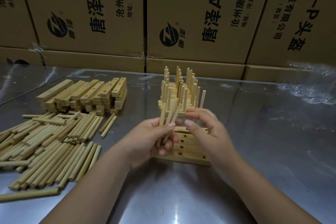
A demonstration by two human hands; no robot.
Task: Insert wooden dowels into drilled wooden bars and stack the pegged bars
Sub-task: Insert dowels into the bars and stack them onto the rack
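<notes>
above the drilled bars [189, 152] on the worktop [254, 132], your left grip [151, 138] clasps a bundle of dowels [168, 114]; whether your right grip [205, 129] pinches one is lost to blur. they look light, stiff, smooth: pinch one mid-length so it enters straight.

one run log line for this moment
left hand: grips dowel bundle | right hand: fingers at bundle, grip unclear | drilled bars: under hands, visible holes empty | pegged bars: stacked behind

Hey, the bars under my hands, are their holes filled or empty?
Empty where visible: the bars show dark open holes, nothing in them. Left hand and right hand hide the rest.
</notes>
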